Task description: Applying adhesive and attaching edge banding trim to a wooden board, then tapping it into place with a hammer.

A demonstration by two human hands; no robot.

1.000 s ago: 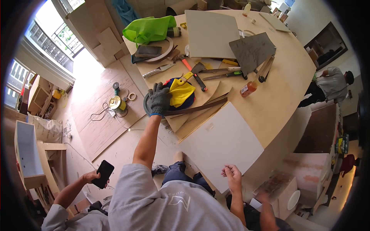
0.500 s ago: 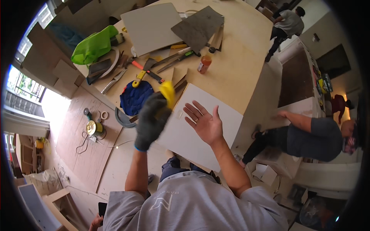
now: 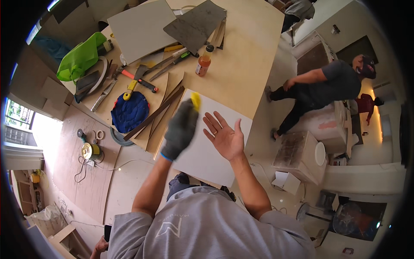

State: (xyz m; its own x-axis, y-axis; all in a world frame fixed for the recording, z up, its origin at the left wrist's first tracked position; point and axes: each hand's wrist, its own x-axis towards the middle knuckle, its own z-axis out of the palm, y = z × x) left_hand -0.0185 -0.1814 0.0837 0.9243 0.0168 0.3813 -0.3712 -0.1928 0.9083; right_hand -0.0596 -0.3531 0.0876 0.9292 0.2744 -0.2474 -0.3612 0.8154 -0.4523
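Observation:
My left hand (image 3: 179, 131), in a grey glove with a blue cuff, is closed on a yellow cloth (image 3: 195, 100), blurred by motion, above a white board (image 3: 207, 166). My bare right hand (image 3: 222, 136) is open and empty, palm up with fingers spread, beside it over that board. Left of them a blue padded cloth (image 3: 129, 113) lies on the wooden table (image 3: 241, 64), near brown strips (image 3: 161, 111). Farther back are a hammer (image 3: 138, 80), knives (image 3: 168, 62), a bottle of orange liquid (image 3: 202, 65) and a green bag (image 3: 79, 56).
Grey and pale panels (image 3: 189, 23) lie at the table's back. Power tools (image 3: 90, 151) and cables rest on a plywood sheet on the floor, left. A co-worker (image 3: 336, 80) stands at the right, others farther back. A hand with a phone (image 3: 103, 241) shows lower left. A fan stands lower right.
My left hand has lifted the yellow cloth off the blue one and moved rightward. My right hand has risen, palm up. The view has shifted, and the co-worker at the right has moved.

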